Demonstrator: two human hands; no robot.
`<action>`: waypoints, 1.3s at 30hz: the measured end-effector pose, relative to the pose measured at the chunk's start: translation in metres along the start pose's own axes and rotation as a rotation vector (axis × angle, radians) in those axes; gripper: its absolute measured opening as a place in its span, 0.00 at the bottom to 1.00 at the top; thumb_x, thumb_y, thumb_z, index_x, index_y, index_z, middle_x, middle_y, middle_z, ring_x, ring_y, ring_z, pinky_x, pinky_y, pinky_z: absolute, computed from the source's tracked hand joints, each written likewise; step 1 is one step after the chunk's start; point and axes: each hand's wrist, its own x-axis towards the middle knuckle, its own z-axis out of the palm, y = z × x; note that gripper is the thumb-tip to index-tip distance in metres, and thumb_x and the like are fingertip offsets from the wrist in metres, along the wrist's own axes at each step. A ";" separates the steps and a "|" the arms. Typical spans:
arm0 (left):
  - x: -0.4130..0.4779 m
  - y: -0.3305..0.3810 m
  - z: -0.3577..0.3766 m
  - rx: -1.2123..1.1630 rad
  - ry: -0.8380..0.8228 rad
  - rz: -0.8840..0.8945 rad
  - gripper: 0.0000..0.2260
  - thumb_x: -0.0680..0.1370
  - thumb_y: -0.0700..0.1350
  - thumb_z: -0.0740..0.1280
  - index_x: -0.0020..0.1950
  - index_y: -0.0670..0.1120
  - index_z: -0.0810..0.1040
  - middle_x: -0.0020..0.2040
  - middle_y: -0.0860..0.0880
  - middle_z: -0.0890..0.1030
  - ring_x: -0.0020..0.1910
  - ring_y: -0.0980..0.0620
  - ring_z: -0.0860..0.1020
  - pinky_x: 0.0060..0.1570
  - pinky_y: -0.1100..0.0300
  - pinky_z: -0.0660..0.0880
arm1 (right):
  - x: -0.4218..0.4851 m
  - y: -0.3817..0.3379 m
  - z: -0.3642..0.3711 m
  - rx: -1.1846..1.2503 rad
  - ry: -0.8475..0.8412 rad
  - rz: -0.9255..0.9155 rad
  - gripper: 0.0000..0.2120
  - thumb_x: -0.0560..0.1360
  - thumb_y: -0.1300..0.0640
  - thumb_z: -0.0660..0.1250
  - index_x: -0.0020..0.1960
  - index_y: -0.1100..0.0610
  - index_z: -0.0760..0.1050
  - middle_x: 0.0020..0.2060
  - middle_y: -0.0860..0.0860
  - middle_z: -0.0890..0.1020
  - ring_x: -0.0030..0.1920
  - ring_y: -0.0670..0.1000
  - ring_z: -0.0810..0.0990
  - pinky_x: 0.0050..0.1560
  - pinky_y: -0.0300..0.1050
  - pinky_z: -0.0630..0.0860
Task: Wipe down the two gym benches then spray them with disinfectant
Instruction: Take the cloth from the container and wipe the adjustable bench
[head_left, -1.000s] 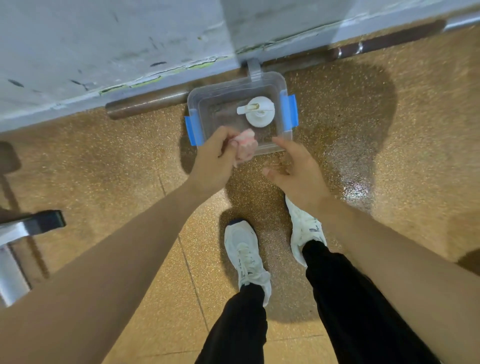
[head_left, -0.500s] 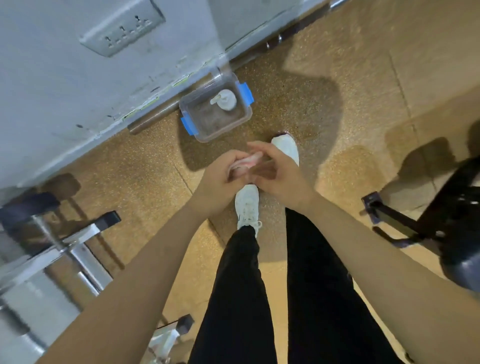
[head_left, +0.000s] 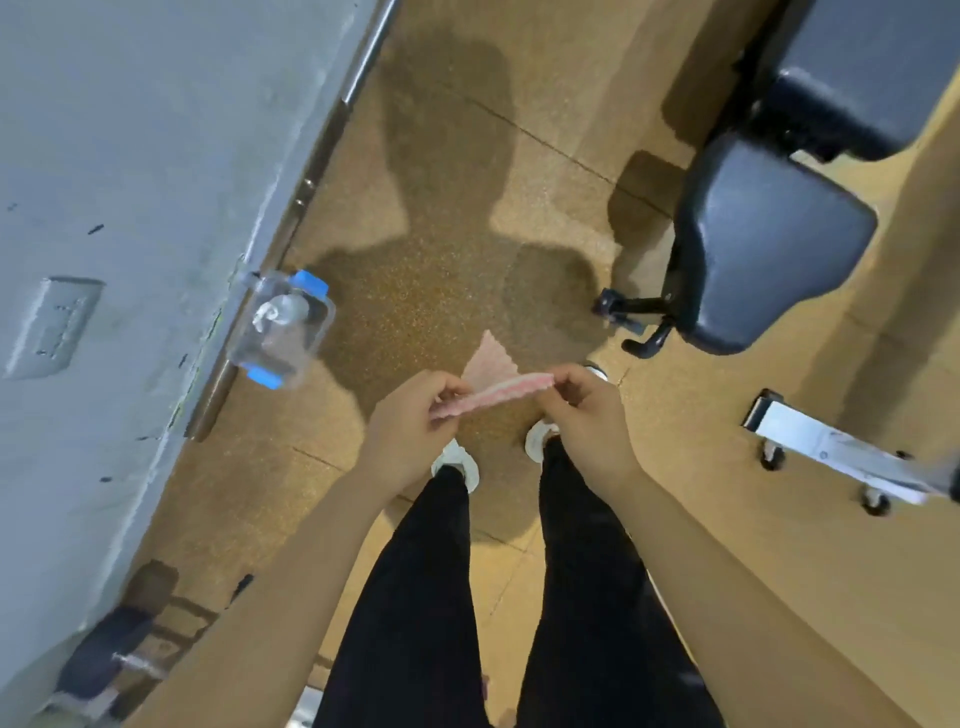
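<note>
A pink cloth (head_left: 493, 387) is stretched between my two hands in front of my legs. My left hand (head_left: 415, 426) pinches its left end and my right hand (head_left: 587, 410) pinches its right end; one corner sticks up. A black padded gym bench (head_left: 763, 244) stands at the upper right, about a step from my right hand. A clear plastic box with blue clips (head_left: 283, 327) sits on the floor by the wall, and a white-capped spray bottle (head_left: 275, 317) lies inside it.
A grey wall (head_left: 130, 208) with a socket plate runs along the left, and a metal pipe lies at its foot. A silver wheeled frame leg (head_left: 831, 457) lies on the floor at right. Dark equipment sits at the bottom left. My feet stand on brown speckled floor.
I have stood up and turned right from the box. The cloth, bunched in my left hand a second ago, is now pulled out between both hands. The bench has come into view.
</note>
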 end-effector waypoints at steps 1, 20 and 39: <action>0.009 0.013 0.007 0.058 -0.038 0.019 0.13 0.76 0.37 0.69 0.56 0.53 0.80 0.50 0.60 0.79 0.48 0.59 0.78 0.45 0.61 0.75 | 0.001 0.005 -0.020 0.066 0.057 0.021 0.05 0.80 0.61 0.69 0.49 0.63 0.81 0.42 0.60 0.82 0.40 0.49 0.78 0.42 0.43 0.75; 0.217 0.218 0.154 0.035 -0.323 -0.077 0.05 0.77 0.40 0.74 0.48 0.50 0.84 0.43 0.53 0.86 0.44 0.54 0.84 0.47 0.58 0.81 | 0.085 0.106 -0.279 0.280 0.586 0.203 0.06 0.78 0.65 0.67 0.51 0.60 0.82 0.42 0.54 0.83 0.41 0.49 0.79 0.44 0.42 0.77; 0.417 0.232 0.182 0.572 -0.133 0.322 0.27 0.80 0.42 0.69 0.78 0.50 0.67 0.77 0.48 0.67 0.75 0.49 0.64 0.71 0.56 0.64 | 0.251 0.106 -0.242 -0.590 0.692 0.075 0.29 0.81 0.41 0.61 0.78 0.51 0.64 0.80 0.56 0.61 0.79 0.66 0.57 0.76 0.68 0.56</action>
